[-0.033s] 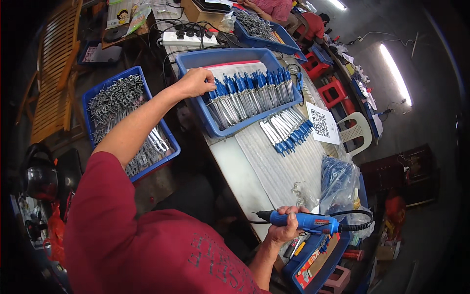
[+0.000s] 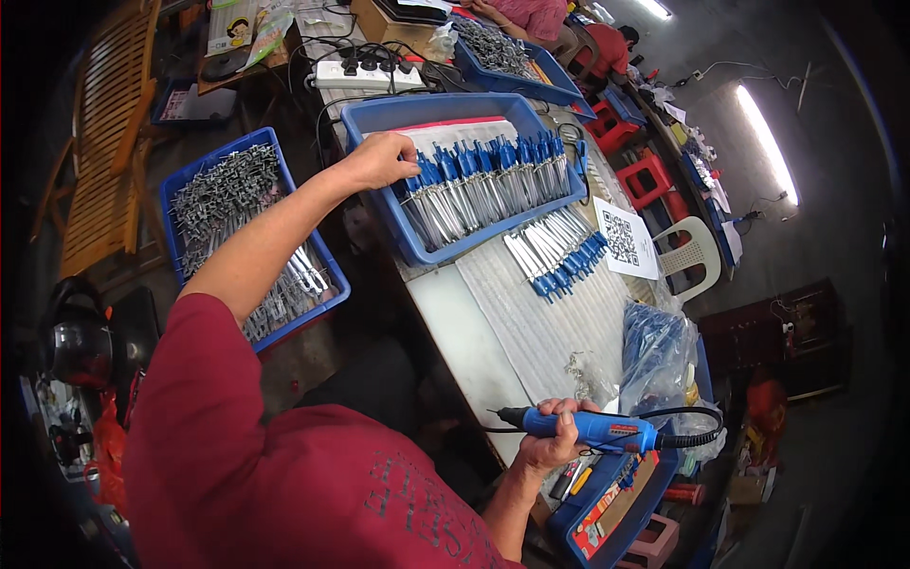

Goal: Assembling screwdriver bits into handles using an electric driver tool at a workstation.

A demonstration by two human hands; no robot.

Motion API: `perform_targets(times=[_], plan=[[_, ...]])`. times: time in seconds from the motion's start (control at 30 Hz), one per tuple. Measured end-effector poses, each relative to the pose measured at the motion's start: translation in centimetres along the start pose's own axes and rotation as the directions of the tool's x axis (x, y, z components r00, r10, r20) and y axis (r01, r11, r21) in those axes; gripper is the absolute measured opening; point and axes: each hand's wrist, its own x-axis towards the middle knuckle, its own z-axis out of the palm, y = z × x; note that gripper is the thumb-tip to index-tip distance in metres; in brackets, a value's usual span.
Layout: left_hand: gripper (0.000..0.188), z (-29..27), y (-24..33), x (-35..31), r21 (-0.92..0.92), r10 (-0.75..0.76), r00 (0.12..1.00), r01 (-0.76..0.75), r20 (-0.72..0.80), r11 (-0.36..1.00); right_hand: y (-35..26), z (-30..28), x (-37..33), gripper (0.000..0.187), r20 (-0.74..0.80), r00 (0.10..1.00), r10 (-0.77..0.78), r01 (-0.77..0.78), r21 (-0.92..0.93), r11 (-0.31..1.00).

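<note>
At the left end of a blue plastic bin (image 2: 417,248), my left hand (image 2: 384,161) reaches over the rim with fingers closed at the tip of a blue-ended metal rod. Its fingertips partly hide that rod. Packed rows of blue-ended metal rods (image 2: 488,185) stand tilted inside the bin. My right hand (image 2: 555,438) is wrapped around a blue electric screwdriver (image 2: 611,432), held level near the table's front, its black nose and thin bit pointing left. Beside the bin, a row of similar blue-ended rods (image 2: 559,254) lies on a white foam sheet (image 2: 517,327).
A blue crate (image 2: 336,284) of metal parts is low on the left. Clear plastic bags (image 2: 654,346) and a blue tray (image 2: 607,512) are near the right hand. A power strip (image 2: 368,75) with cables lies behind the bin. Another person (image 2: 531,19) sits at the far end.
</note>
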Motion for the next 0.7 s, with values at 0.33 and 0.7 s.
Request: perform_targets(times=[0.33,0.7], plan=[[0.019,0.8,-0.6,0.1,0.172,0.07,0.997,-0.065,-0.023,0.983,-0.1,0.1,0.0,0.037,0.007,1.0,-0.026,0.026,0.011,1.0],[0.022,0.3,0.0,0.3,0.234,0.049,0.996,-0.067,0.08,0.97,0.0,-0.3,-0.3,0.045,-0.018,0.999,-0.028,0.029,0.026,0.999]])
